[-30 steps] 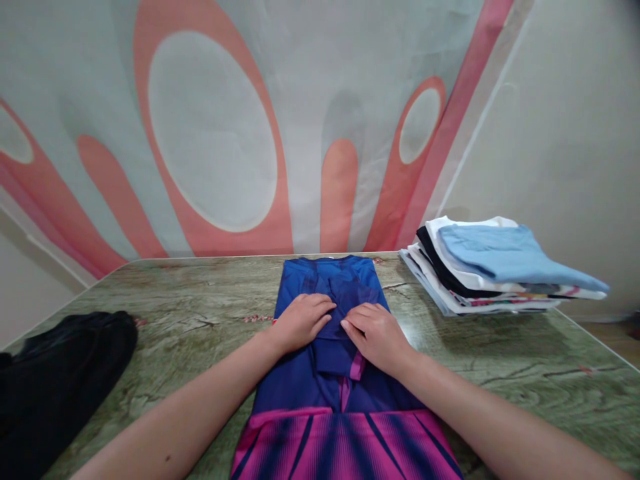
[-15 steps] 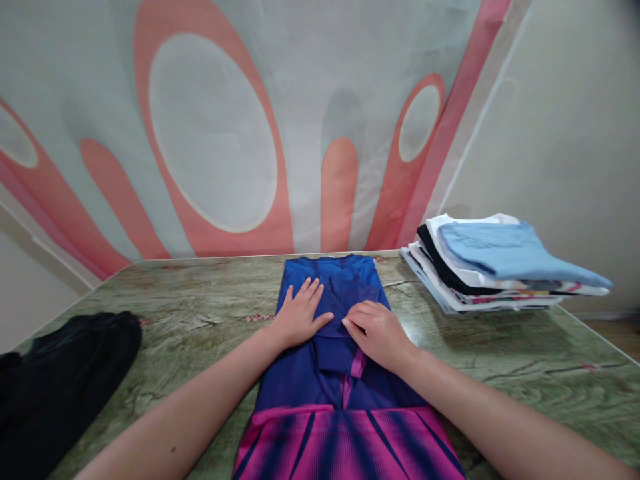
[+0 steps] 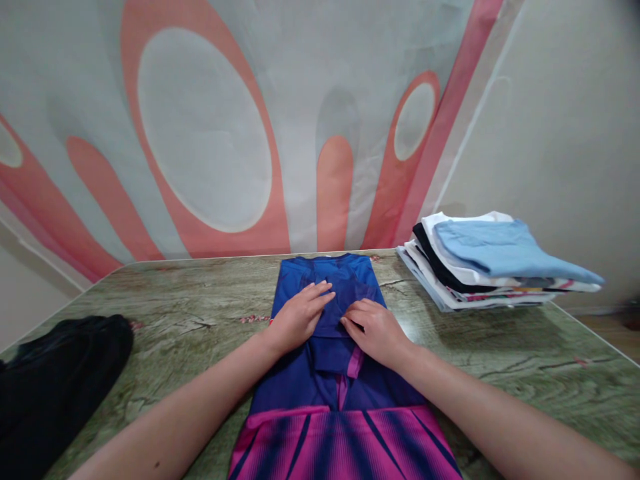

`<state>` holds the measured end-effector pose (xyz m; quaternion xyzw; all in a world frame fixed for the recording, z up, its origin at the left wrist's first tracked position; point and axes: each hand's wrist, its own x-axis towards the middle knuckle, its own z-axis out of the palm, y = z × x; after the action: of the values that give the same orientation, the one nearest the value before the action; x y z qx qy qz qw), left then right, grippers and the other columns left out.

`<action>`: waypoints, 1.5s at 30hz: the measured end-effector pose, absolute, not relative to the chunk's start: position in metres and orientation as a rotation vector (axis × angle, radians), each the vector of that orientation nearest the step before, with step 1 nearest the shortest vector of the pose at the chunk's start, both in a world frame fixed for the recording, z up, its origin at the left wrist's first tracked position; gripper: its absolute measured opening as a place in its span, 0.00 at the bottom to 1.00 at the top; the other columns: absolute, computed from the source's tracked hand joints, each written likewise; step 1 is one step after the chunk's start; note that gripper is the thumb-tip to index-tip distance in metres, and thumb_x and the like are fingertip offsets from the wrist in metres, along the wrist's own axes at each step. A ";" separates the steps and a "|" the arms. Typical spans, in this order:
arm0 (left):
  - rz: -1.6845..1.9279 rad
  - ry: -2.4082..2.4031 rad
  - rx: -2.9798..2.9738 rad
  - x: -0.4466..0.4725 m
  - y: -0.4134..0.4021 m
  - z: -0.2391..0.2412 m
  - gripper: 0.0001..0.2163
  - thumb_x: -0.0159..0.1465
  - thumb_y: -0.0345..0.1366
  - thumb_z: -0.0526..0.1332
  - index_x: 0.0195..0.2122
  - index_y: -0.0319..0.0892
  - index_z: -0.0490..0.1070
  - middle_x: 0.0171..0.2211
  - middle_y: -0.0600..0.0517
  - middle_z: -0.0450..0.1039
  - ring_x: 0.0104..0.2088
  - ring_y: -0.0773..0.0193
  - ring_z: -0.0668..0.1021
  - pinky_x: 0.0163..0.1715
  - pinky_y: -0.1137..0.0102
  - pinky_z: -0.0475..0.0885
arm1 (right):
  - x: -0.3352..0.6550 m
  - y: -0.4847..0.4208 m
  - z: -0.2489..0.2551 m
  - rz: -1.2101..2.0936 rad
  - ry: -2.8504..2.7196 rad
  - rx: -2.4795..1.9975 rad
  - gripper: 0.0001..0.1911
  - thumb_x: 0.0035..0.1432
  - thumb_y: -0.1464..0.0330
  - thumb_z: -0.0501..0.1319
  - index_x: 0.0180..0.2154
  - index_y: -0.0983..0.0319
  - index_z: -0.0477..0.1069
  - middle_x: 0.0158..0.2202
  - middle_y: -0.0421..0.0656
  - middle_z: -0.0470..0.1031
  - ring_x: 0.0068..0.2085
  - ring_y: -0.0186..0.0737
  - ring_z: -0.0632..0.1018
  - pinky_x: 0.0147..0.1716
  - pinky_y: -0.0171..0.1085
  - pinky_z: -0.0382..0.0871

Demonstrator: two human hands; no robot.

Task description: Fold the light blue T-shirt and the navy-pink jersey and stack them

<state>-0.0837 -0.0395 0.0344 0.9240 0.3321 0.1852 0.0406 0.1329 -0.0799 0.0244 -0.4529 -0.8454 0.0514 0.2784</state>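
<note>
A blue and pink sports shirt [image 3: 345, 440] lies lengthwise before me, its sides folded inward. Its neckline is at the far end and the pink striped hem is closest to me. A sleeve with a pink edge rests along the middle. My left hand [image 3: 303, 315] lies on the upper left of the shirt, fingers stretched out and pointing right. On the other side, my right hand [image 3: 377, 333] has its thumb and index finger pinched together on the dark blue sleeve cloth. The fabric under both palms is hidden.
A stack of folded clothes [image 3: 500, 250], light blue on top, stands at the table's back right. Black cloth [image 3: 65, 380] lies at the left. The wood-patterned table [image 3: 200, 293] meets a wall with a pink and white print [image 3: 300, 120].
My left hand has turned, its fingers now closer together and pointing right rather than spread away from me. My right hand stays pinched at the same spot. The view has shifted slightly.
</note>
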 end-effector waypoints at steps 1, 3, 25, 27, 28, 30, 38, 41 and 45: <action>0.553 1.029 2.811 -0.083 -0.040 0.034 0.19 0.70 0.31 0.46 0.61 0.42 0.61 0.64 0.45 0.57 0.65 0.63 0.58 0.63 0.62 0.56 | 0.133 -0.080 0.024 0.146 -2.267 -1.212 0.13 0.65 0.68 0.55 0.30 0.60 0.74 0.32 0.43 0.76 0.38 0.38 0.74 0.43 0.37 0.67; 0.443 1.050 2.797 -0.082 -0.041 0.031 0.20 0.71 0.36 0.47 0.63 0.41 0.57 0.66 0.44 0.54 0.66 0.61 0.57 0.63 0.62 0.57 | 0.134 -0.078 0.024 0.177 -2.255 -1.196 0.12 0.64 0.69 0.55 0.30 0.60 0.75 0.32 0.42 0.76 0.38 0.38 0.75 0.43 0.38 0.67; 0.365 0.947 2.787 -0.074 -0.051 0.045 0.19 0.71 0.43 0.46 0.61 0.45 0.61 0.63 0.46 0.60 0.64 0.56 0.59 0.62 0.59 0.54 | 0.154 -0.056 0.014 0.409 -1.938 -1.306 0.12 0.59 0.72 0.56 0.39 0.57 0.77 0.39 0.40 0.80 0.41 0.40 0.78 0.44 0.40 0.69; 0.421 0.910 2.734 -0.075 -0.054 0.060 0.15 0.71 0.39 0.46 0.51 0.45 0.69 0.52 0.48 0.71 0.55 0.60 0.70 0.56 0.65 0.62 | 0.153 -0.058 0.017 0.385 -1.967 -1.306 0.11 0.59 0.72 0.56 0.39 0.57 0.76 0.39 0.40 0.80 0.41 0.40 0.78 0.44 0.39 0.68; 0.400 0.891 2.717 -0.077 -0.055 0.066 0.13 0.71 0.39 0.48 0.46 0.45 0.71 0.47 0.49 0.73 0.50 0.61 0.73 0.52 0.67 0.65 | 0.151 -0.061 0.020 0.371 -1.992 -1.307 0.11 0.59 0.72 0.56 0.39 0.57 0.76 0.39 0.40 0.79 0.41 0.40 0.78 0.44 0.39 0.67; 0.296 0.851 2.717 -0.081 -0.056 0.073 0.09 0.67 0.41 0.55 0.42 0.45 0.71 0.41 0.50 0.72 0.44 0.61 0.74 0.45 0.69 0.68 | 0.147 -0.069 0.029 0.348 -2.071 -1.324 0.09 0.60 0.70 0.57 0.41 0.57 0.75 0.36 0.40 0.79 0.40 0.40 0.77 0.43 0.40 0.66; 0.063 0.776 2.694 -0.102 -0.051 0.082 0.13 0.61 0.30 0.62 0.46 0.46 0.69 0.45 0.50 0.68 0.47 0.58 0.71 0.46 0.68 0.65 | 0.132 -0.100 0.050 0.328 -2.435 -1.429 0.23 0.55 0.63 0.61 0.52 0.60 0.65 0.46 0.47 0.72 0.49 0.47 0.70 0.48 0.44 0.59; 0.018 0.790 2.706 -0.106 -0.050 0.087 0.16 0.57 0.24 0.61 0.44 0.45 0.70 0.44 0.51 0.69 0.47 0.59 0.70 0.46 0.68 0.65 | 0.132 -0.101 0.051 0.345 -2.468 -1.453 0.23 0.56 0.65 0.59 0.54 0.60 0.63 0.47 0.47 0.71 0.50 0.47 0.69 0.49 0.43 0.58; 0.046 0.833 2.729 -0.107 -0.047 0.084 0.12 0.57 0.23 0.59 0.39 0.44 0.71 0.40 0.51 0.70 0.44 0.60 0.72 0.44 0.70 0.65 | 0.131 -0.102 0.053 0.335 -2.498 -1.453 0.24 0.56 0.67 0.58 0.55 0.61 0.62 0.48 0.48 0.70 0.51 0.47 0.69 0.50 0.43 0.58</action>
<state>-0.1072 -0.0467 0.0837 0.9464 0.2890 0.0158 0.1434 0.1311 -0.1017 0.0535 -0.4962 -0.8528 0.1143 0.1160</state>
